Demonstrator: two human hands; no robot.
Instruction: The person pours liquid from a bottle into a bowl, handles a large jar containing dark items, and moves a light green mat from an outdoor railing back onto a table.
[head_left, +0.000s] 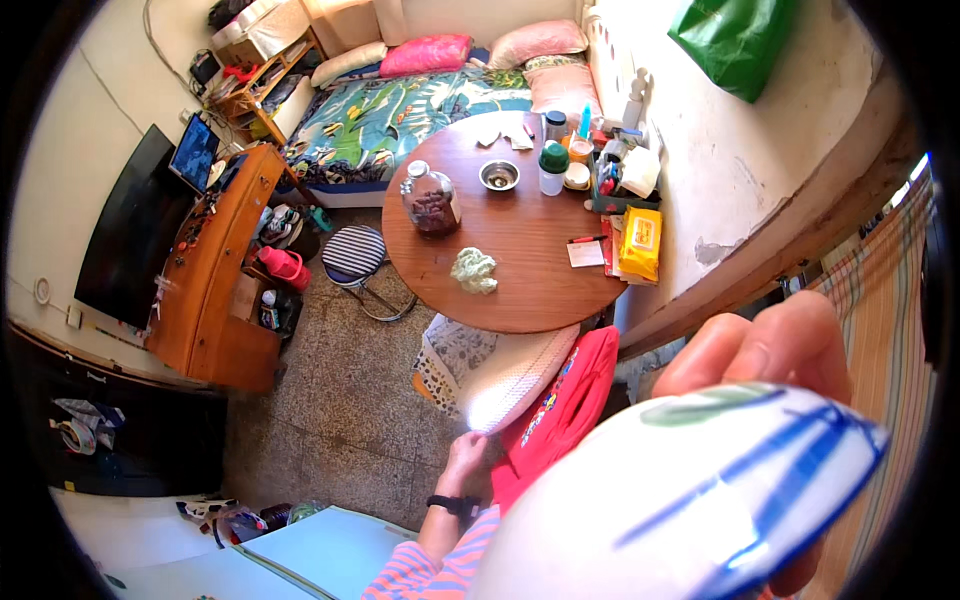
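Note:
Very close to the camera, a white ceramic bowl (640,500) with blue strokes, a green leaf and a blue rim fills the lower right. My right hand (770,350) is closed on it; bent fingers show above the bowl, while the rest of the hand is mostly hidden behind it. My left hand (466,458), with a black band at the wrist, is low in the middle with fingers curled together. Bright glare lies just above those fingers, so whatever they hold, if anything, cannot be made out. Beside this hand are a pale woven chair cover (530,375) and a red cloth (565,405).
A round brown table (530,290) bears a glass jar (432,205) of dark contents, a steel bowl (499,176), a crumpled pale bag (474,270) and a yellow wipes pack (640,243). A striped stool (354,255) stands left of it; behind is a bed (400,110).

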